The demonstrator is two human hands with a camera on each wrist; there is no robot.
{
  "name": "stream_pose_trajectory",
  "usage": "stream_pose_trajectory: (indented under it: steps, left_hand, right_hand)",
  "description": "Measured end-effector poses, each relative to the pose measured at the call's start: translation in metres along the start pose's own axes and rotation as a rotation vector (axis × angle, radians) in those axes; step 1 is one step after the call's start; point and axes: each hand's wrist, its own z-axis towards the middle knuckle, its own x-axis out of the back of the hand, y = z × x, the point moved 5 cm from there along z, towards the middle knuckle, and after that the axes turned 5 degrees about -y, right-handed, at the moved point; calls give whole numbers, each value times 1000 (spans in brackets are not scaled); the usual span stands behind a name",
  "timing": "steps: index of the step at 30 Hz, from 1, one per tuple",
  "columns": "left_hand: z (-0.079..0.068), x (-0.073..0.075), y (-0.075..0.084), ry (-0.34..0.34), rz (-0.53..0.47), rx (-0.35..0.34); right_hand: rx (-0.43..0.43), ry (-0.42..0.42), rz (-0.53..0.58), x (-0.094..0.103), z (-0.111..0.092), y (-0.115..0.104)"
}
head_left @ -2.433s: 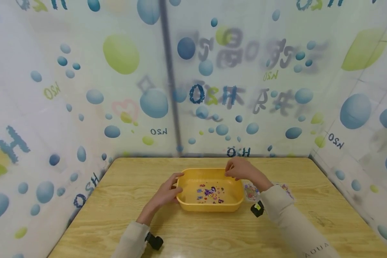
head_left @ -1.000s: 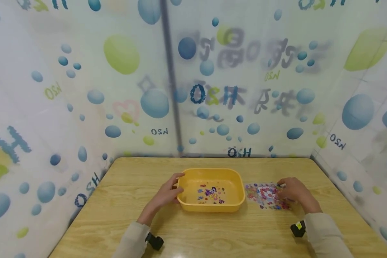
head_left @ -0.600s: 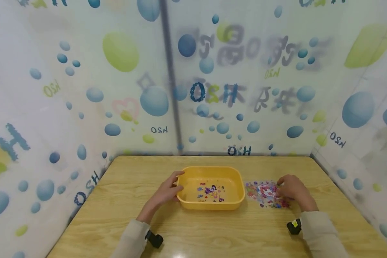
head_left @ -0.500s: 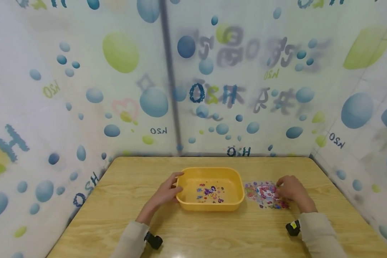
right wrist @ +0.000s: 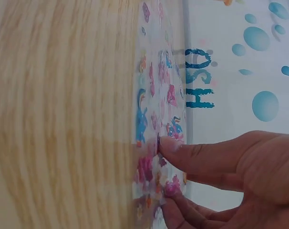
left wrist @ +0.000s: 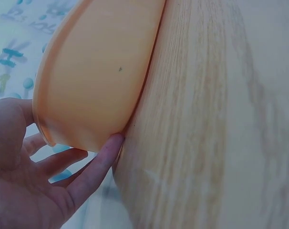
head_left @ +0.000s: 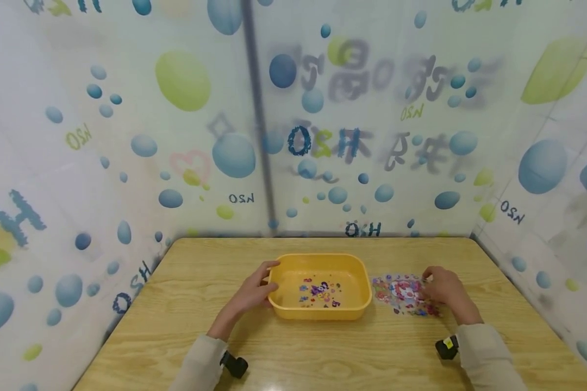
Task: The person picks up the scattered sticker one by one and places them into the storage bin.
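A yellow plastic basin (head_left: 320, 313) stands on the table, with several small colourful stickers (head_left: 319, 290) scattered over its floor. My left hand (head_left: 251, 290) grips its left end, thumb and fingers spread round the rim and outer wall; the left wrist view shows a fingertip (left wrist: 113, 143) low against the wall. Right of the basin lies a clear sticker sheet (head_left: 401, 290) with bright printed figures. Bent over its right part, my right hand (head_left: 445, 290) touches it with thumb (right wrist: 170, 145) and fingertips. A small dark bit shows at the thumb tip; I cannot tell whether it is pinched.
The wooden table (head_left: 293, 347) runs back to a curtain (head_left: 215, 108) printed with blue and green bubbles, which also closes in both sides. Black wrist cameras hang under the left sleeve (head_left: 200, 358) and the right sleeve (head_left: 489, 353).
My right hand has moved from above the basin's back right rim, rightward and down onto the sticker sheet, and stays there with small finger movements. The left hand keeps its hold on the basin.
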Motion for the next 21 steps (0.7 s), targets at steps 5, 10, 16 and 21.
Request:
stream_pose_trajectory:
  steps: [5,10,16,21]
  left_hand:
    - [0,0,-1,-3,-3,-4]
    - [0,0,0,-5,-3,-4]
    - [-1,0,0,-6,1,-4]
    - [-1,0,-1,-6,1,-4]
  right_hand:
    - [-18,9,108,-2,1,7]
    - [-1,-12,315,-3,-2,8]
    - [53,-29,422,3,-5,2]
    - [97,-36,445,6,-5,-3]
